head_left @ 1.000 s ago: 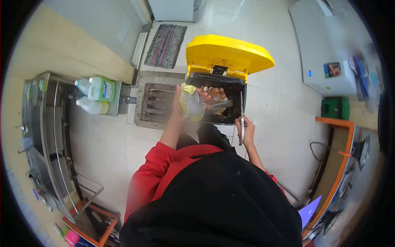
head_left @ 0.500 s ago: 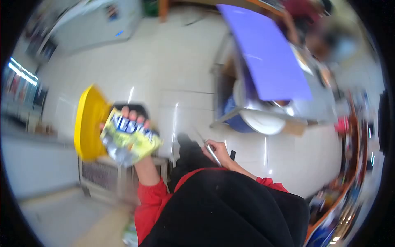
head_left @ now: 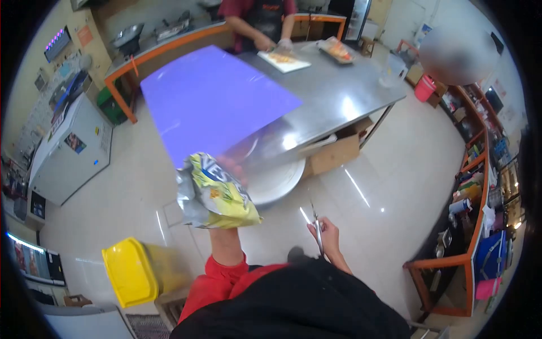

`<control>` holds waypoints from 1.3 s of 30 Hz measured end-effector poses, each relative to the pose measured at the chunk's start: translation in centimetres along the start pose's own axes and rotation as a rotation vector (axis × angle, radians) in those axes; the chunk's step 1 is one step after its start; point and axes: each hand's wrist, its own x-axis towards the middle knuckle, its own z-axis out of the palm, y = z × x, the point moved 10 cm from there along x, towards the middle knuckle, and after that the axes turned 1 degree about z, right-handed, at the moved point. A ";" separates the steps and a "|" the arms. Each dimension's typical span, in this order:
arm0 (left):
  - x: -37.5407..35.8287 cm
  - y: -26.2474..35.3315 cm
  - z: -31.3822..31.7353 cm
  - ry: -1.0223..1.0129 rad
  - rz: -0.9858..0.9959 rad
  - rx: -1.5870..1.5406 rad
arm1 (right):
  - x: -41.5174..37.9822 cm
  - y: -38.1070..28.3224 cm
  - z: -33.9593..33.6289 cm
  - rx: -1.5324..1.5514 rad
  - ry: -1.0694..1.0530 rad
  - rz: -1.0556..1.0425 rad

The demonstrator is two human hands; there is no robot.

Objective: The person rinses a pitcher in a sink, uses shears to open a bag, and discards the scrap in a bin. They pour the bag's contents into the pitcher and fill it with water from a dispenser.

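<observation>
In front of the body, the yellow packet (head_left: 220, 198) slants from upper left to lower right in the grasp of the left hand (head_left: 234, 169), lying leftward and farther out from the right hand (head_left: 328, 233), which, well apart, grips a knife (head_left: 318, 230) pointing away toward the metal table (head_left: 333, 93).

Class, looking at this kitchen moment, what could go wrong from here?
The knife in the right hand points ahead uncovered, so it might cut someone during a careless turn. The yellow packet in the left hand looks open at one end; any remaining contents might spill.
</observation>
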 end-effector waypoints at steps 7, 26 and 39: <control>9.5 -14.9 -1.7 0.014 -0.099 0.010 | 13.3 4.0 -10.3 -0.085 -0.005 0.027; 42.6 -40.0 -15.3 -0.055 -0.033 0.058 | 61.6 7.1 -16.7 -0.323 0.057 -0.432; 57.6 -64.8 -23.5 0.623 0.368 0.563 | 73.2 4.3 -45.4 0.589 0.066 -0.754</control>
